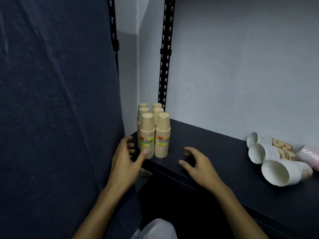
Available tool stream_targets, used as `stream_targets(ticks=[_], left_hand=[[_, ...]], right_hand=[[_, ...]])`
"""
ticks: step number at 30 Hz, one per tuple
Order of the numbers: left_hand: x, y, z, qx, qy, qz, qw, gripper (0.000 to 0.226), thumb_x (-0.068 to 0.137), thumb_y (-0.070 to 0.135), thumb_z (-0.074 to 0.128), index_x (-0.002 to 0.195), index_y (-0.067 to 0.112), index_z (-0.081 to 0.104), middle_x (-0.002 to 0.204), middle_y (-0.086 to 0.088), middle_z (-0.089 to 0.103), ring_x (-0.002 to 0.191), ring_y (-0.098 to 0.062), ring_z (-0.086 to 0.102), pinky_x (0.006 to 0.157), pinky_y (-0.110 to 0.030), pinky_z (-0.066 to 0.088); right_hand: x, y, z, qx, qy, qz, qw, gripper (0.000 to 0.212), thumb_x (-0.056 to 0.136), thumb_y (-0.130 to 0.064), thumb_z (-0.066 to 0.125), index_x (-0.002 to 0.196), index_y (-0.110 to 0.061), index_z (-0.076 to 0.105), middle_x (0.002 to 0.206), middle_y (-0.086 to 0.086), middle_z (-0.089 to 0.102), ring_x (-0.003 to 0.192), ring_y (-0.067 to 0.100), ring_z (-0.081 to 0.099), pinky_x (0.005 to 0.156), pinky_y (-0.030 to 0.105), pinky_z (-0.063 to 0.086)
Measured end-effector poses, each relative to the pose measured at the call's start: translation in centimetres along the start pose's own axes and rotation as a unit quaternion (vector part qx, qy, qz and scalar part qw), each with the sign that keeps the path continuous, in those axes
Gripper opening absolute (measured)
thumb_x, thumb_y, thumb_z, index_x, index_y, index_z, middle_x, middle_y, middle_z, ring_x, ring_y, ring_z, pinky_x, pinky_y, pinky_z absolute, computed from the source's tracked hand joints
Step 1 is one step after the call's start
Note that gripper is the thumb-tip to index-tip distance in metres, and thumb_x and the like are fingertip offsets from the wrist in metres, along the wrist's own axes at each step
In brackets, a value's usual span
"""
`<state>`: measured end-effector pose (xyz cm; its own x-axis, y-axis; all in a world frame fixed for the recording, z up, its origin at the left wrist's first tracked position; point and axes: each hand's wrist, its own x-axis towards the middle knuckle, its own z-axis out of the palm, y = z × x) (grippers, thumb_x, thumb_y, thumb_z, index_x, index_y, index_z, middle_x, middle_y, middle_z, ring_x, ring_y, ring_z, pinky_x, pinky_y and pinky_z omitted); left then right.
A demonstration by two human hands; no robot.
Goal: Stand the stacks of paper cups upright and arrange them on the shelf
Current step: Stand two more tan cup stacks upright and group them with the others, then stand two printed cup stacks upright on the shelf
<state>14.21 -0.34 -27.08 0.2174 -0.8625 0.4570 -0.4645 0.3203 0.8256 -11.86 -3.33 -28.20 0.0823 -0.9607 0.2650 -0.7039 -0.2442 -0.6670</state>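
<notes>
Several stacks of tan paper cups (153, 133) stand upright, mouths down, in two rows at the left end of the black shelf (215, 152). My left hand (126, 157) hovers open just left of the front stack, its thumb tip close to the stack's base. My right hand (198, 164) hangs open over the shelf's front edge, right of the stacks, holding nothing. At the right end, three stacks of white patterned cups (269, 152) lie on their sides, mouths toward me, with a pink stack (309, 156) lying behind them.
A dark fabric panel (57, 100) hangs close on the left. Black slotted uprights (164, 54) run up the grey wall behind the tan stacks. Bare shelf surface lies between the tan stacks and the lying ones.
</notes>
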Motion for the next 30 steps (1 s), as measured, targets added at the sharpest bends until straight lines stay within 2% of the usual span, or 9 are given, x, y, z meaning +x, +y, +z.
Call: stream_targets(ticks=[3,5,8,15,21,24,30], left_hand=[[-2.2,0.9,0.8,0.014,-0.01,0.022,1.0,0.05,0.088,0.034,0.074,0.131,0.024,0.051,0.114,0.006,0.059,0.101,-0.005,0.058,0.079,-0.02,0.051],[-3.5,1.8,2.0,0.022,-0.038,0.044,0.998,0.043,0.089,0.036,0.073,0.126,0.026,0.053,0.113,0.009,0.059,0.101,-0.004,0.058,0.078,-0.017,0.049],[-5.1,3.2,4.7,0.027,-0.095,0.069,0.993,0.039,0.089,0.038,0.073,0.122,0.03,0.055,0.113,0.013,0.058,0.101,-0.001,0.056,0.078,-0.014,0.045],[-7.1,6.6,12.7,0.075,-0.245,0.16,0.953,0.04,0.092,0.049,0.064,0.125,0.027,0.059,0.119,0.012,0.055,0.113,-0.01,0.05,0.097,-0.027,0.041],[-7.8,9.7,18.9,0.137,-0.34,0.237,0.9,0.042,0.094,0.055,0.056,0.126,0.028,0.062,0.129,0.009,0.055,0.121,-0.013,0.044,0.103,-0.032,0.037],[-6.8,11.0,21.5,0.15,-0.376,0.241,0.882,0.044,0.093,0.054,0.058,0.128,0.028,0.061,0.134,0.005,0.053,0.125,-0.017,0.043,0.105,-0.035,0.038],[-3.8,11.9,25.0,0.175,-0.423,0.219,0.862,0.051,0.088,0.059,0.062,0.13,0.029,0.059,0.138,-0.001,0.05,0.131,-0.023,0.04,0.108,-0.04,0.037]], right_hand=[[-2.5,2.1,-2.2,-0.14,0.004,-0.014,0.99,0.047,0.096,-0.047,0.059,0.137,-0.026,0.054,0.133,-0.008,0.057,0.126,0.016,0.049,0.104,0.032,0.033],[-4.2,3.2,-3.7,-0.184,0.016,-0.006,0.983,0.041,0.097,-0.05,0.055,0.13,-0.027,0.059,0.133,-0.011,0.057,0.124,0.015,0.049,0.096,0.029,0.028],[-6.9,4.4,-5.9,-0.218,0.029,0.011,0.975,0.039,0.098,-0.052,0.05,0.128,-0.029,0.06,0.135,-0.014,0.056,0.125,0.011,0.047,0.095,0.029,0.026],[-13.2,6.0,-9.9,-0.228,0.072,0.052,0.969,0.036,0.099,-0.048,0.052,0.128,-0.031,0.065,0.135,-0.013,0.056,0.128,0.011,0.047,0.101,0.036,0.037],[-17.7,7.6,-13.1,-0.248,0.123,0.126,0.953,0.036,0.098,-0.049,0.053,0.126,-0.031,0.066,0.135,-0.016,0.057,0.127,0.008,0.047,0.096,0.031,0.031],[-18.6,8.7,-14.7,-0.257,0.141,0.179,0.939,0.038,0.098,-0.05,0.053,0.127,-0.03,0.065,0.135,-0.014,0.058,0.127,0.011,0.046,0.095,0.03,0.028],[-18.1,10.0,-17.4,-0.265,0.137,0.261,0.918,0.045,0.097,-0.056,0.05,0.131,-0.029,0.061,0.14,-0.01,0.053,0.131,0.016,0.043,0.104,0.041,0.029]])
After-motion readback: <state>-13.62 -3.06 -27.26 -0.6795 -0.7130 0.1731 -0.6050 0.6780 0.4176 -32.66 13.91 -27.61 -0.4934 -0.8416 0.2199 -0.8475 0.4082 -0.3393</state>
